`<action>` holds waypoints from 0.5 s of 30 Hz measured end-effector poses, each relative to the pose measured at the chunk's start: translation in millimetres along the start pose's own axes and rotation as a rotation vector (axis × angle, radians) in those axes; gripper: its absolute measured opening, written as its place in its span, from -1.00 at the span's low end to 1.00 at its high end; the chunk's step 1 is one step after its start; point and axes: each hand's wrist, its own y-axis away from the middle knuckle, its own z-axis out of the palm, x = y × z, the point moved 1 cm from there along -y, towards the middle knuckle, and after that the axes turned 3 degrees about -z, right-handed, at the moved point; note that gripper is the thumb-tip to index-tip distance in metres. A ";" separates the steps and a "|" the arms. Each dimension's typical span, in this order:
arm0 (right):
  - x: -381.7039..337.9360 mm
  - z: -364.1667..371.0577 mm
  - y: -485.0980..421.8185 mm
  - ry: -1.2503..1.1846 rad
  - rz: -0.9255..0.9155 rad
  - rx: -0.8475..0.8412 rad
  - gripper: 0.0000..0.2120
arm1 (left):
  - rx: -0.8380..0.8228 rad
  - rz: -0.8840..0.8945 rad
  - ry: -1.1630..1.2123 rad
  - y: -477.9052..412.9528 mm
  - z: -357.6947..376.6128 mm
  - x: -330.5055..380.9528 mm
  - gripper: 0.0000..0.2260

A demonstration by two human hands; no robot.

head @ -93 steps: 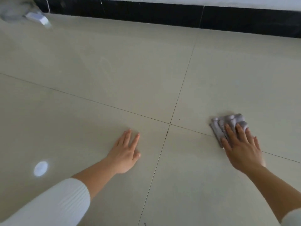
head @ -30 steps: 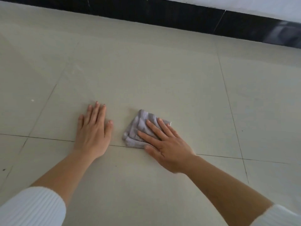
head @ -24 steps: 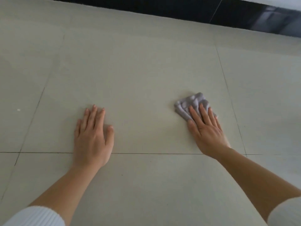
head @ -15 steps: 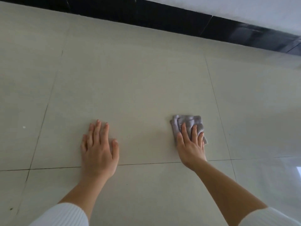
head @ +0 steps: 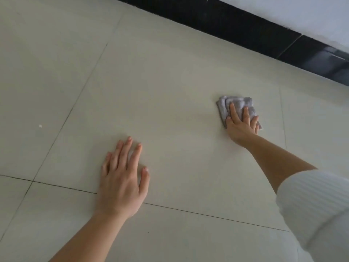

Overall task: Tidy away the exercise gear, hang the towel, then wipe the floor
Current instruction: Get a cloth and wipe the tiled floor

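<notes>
Wiping of the floor (head: 170, 82) is judged to be the step in hand, the last of the three named in the task. A folded grey cloth (head: 238, 104) is pressed flat on a pale tile by the right hand (head: 242, 127), whose fingers (head: 232, 112) are laid out straight and spread over it; nothing is gripped or pinched. The cloth lies well out to the right, near the black skirting (head: 236, 25) at the foot of the wall. The left hand (head: 122, 178) is planted palm-down on bare tile with straight digits, well apart from the cloth, and appears to be used as a prop. No exercise gear and no towel are seen in the view, so it cannot be told whether those are put away and hung; that is only inferred from the wiping. A small white speck (head: 40, 126) is seen on a tile far to the left, and a dark dot (head: 148, 232) nearer the camera, so some of the floor is judged to be left to cover. No wet trail can be made out.
</notes>
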 end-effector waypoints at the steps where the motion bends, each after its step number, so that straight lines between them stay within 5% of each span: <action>1: -12.7 -1.2 -10.4 0.003 -0.015 0.002 -0.53 | 0.007 0.002 -0.002 -0.5 1.0 -0.2 -0.49; 5: -85.4 1.3 -21.3 0.066 -0.215 -0.012 -0.52 | 0.031 -0.001 0.005 -0.3 0.7 -0.3 -0.50; 12: -193.1 49.9 53.3 0.357 -1.004 -0.070 -0.52 | 0.023 0.001 0.007 0.2 -1.1 0.0 -0.49; 15: -160.3 39.1 42.3 0.273 -0.958 -0.090 -0.54 | 0.021 0.008 0.005 0.2 -1.8 -0.1 -0.49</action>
